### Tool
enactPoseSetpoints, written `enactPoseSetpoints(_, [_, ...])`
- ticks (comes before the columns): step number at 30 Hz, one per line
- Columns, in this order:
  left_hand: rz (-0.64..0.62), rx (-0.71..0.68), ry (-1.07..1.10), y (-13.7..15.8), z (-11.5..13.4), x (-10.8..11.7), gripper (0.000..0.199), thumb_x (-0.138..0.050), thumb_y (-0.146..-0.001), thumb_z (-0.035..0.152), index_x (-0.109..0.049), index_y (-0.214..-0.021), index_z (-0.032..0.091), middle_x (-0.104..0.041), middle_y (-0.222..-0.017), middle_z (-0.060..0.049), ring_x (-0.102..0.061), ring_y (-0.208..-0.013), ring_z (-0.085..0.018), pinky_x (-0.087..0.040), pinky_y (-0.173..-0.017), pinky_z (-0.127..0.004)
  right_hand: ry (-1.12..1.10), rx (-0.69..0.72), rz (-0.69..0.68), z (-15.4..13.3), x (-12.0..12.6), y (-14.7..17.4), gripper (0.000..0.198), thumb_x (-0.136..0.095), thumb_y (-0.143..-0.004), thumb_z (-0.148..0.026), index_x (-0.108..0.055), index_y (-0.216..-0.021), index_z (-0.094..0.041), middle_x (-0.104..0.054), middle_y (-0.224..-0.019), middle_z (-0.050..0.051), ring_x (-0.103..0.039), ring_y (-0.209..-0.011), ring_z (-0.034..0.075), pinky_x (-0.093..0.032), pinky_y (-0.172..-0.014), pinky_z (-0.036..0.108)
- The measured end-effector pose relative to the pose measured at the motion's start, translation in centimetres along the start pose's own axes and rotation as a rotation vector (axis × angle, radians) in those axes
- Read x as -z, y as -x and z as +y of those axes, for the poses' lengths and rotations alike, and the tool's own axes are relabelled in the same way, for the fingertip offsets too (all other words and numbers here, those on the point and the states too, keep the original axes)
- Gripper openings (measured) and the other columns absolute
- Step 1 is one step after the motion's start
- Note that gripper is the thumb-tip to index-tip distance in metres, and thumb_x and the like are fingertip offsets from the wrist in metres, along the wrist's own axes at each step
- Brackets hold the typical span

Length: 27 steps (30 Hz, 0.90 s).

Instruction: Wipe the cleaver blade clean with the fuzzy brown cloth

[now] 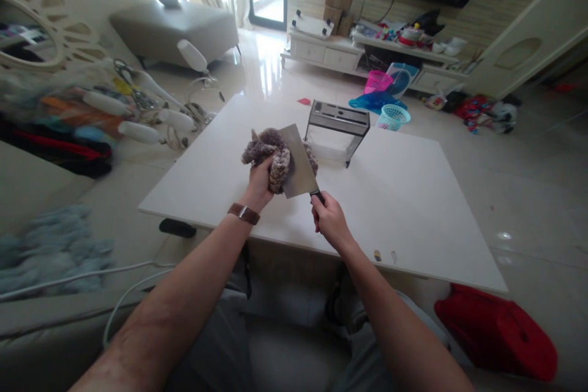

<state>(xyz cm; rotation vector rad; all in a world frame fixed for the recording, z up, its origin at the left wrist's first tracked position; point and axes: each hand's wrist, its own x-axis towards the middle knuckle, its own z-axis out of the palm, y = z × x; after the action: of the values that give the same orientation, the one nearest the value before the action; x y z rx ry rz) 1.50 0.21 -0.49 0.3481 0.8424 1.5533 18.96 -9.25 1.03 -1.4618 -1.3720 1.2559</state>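
Observation:
My right hand (329,215) is closed around the black handle of a cleaver (299,165), whose broad metal blade points up and away over the table. In my left hand (261,184) is a bunched fluffy cloth (266,150), brown-grey and pale, pressed along the blade's left side. Part of the cloth shows past the blade's right edge too, so it seems to lie behind or around it. Just beyond the blade stands a knife block (340,119) with a slotted dark top and a clear front, on the white table (395,196).
Two small items, one a yellowish tag (377,255), lie at the table's near edge. Past the far edge are a light-blue basket (394,115) and a pink basket (378,81). A red stool-like object (496,331) stands at the lower right, and a lamp with several white shades (140,132) at left.

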Motion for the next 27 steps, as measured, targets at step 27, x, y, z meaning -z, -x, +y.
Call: enactPoseSetpoints(27, [0.122,-0.097,-0.081,-0.6,0.6,0.3,0.035,-0.089,-0.058,0.022,-0.074,-0.087,0.011,-0.077,-0.092,-0.009,-0.073,-0.088,-0.024,-0.061,-0.087,-0.04,0.014,-0.051,-0.092,-0.1,-0.7,0.3,0.026,-0.05,-0.093,-0.044,-0.048,-0.079,-0.022,-0.049,-0.055,-0.008,-0.046,-0.036,0.008,-0.038,-0.033,0.019])
